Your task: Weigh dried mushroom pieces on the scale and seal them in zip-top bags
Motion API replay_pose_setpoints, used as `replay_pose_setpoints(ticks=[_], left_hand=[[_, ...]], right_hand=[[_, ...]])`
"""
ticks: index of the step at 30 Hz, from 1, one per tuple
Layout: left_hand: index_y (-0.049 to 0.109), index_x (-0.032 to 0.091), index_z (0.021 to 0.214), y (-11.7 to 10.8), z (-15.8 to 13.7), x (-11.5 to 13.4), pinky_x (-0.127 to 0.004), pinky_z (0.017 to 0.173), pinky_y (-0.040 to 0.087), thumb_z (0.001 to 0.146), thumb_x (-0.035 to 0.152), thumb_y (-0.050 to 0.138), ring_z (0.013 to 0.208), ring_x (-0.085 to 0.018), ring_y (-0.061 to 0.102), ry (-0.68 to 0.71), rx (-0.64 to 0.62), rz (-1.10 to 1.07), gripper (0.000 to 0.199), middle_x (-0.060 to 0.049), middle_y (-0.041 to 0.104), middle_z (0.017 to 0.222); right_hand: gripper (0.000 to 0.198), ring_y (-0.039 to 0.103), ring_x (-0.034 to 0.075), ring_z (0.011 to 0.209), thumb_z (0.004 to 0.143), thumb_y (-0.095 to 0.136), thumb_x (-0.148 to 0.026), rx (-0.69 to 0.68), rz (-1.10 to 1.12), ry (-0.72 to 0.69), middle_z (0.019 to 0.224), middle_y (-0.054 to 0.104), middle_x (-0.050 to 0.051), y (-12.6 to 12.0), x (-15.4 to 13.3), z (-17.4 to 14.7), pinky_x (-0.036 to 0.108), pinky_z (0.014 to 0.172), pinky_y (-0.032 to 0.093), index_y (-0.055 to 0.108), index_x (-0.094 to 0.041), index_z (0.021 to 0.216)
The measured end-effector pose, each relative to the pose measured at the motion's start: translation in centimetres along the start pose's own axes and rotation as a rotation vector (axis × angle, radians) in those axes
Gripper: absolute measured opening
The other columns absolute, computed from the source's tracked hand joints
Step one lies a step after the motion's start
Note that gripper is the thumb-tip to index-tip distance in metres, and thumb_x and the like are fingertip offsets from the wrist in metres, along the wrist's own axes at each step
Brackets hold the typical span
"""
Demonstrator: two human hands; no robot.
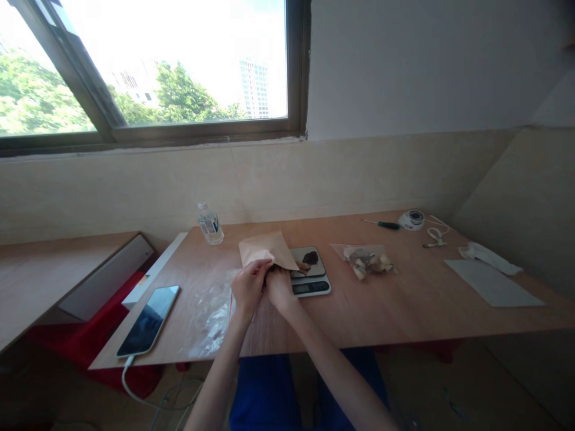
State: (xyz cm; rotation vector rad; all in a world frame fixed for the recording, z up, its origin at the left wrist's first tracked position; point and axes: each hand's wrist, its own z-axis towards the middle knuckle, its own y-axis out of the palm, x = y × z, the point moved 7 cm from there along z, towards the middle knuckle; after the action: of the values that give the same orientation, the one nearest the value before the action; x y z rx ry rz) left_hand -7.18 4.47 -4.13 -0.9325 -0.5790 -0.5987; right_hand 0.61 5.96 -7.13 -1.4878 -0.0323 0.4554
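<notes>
A brown paper bag (265, 248) is tilted over the left part of a digital kitchen scale (317, 286). My left hand (250, 286) pinches the bag's near edge between thumb and fingers. Right beside it, my right hand (279, 287) reaches in at the bag's opening, with its fingers hidden by the paper. On the scale's plate lie a dark dried piece (309, 258) and some brownish dried bits (302, 269), partly covered by the bag. To the right of the scale rests a clear zip bag (369, 261) of pale and dark dried pieces.
Clear plastic bags (211, 320) lie left of my forearms. A phone (148, 322) on a cable is near the left edge, and a water bottle (210, 225) stands behind. At right are a screwdriver (388, 225), a dome camera (411, 219), a white sheet (494, 284) and a white packet (490, 258).
</notes>
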Motion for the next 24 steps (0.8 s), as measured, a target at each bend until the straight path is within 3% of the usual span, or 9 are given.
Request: replay_pose_setpoints(ticks=[5, 9, 16, 24], left_hand=[[0.070, 0.033, 0.085, 0.3, -0.1, 0.2, -0.019, 0.062, 0.042, 0.079, 0.041, 0.058, 0.072, -0.012, 0.066, 0.003, -0.001, -0.002, 0.016, 0.007, 0.072, 0.083], [0.070, 0.033, 0.086, 0.4, -0.2, 0.4, -0.019, 0.061, 0.042, 0.079, 0.041, 0.057, 0.072, -0.012, 0.066, 0.005, -0.005, 0.003, 0.017, 0.007, 0.072, 0.081], [0.070, 0.032, 0.086, 1.1, -0.4, 0.4, -0.019, 0.062, 0.042, 0.080, 0.040, 0.057, 0.073, -0.013, 0.066, -0.021, -0.011, 0.009, 0.017, 0.006, 0.073, 0.081], [0.071, 0.032, 0.085, 1.6, -0.8, 0.4, -0.019, 0.062, 0.044, 0.079, 0.040, 0.058, 0.072, -0.013, 0.066, -0.056, -0.016, -0.005, 0.016, 0.006, 0.073, 0.082]], right_hand=[[0.038, 0.057, 0.032, 0.102, 0.084, 0.050, -0.023, -0.004, 0.067, 0.050, 0.109, 0.062, 0.022, 0.0, 0.8, -0.6, 0.040, 0.088, 0.040, 0.057, -0.003, 0.116], [0.043, 0.054, 0.033, 0.107, 0.083, 0.048, -0.018, -0.005, 0.120, 0.068, 0.115, 0.058, 0.024, 0.9, 1.4, -0.3, 0.041, 0.088, 0.041, 0.050, -0.001, 0.123], [0.042, 0.049, 0.028, 0.116, 0.083, 0.049, -0.017, -0.007, 0.217, -0.016, 0.124, 0.054, 0.019, 3.0, 1.8, 0.8, 0.038, 0.095, 0.036, 0.051, -0.008, 0.124], [0.030, 0.060, 0.025, 0.100, 0.078, 0.054, -0.012, 0.033, 0.319, -0.025, 0.106, 0.066, 0.017, 3.1, 2.4, 1.1, 0.032, 0.088, 0.042, 0.064, -0.008, 0.106]])
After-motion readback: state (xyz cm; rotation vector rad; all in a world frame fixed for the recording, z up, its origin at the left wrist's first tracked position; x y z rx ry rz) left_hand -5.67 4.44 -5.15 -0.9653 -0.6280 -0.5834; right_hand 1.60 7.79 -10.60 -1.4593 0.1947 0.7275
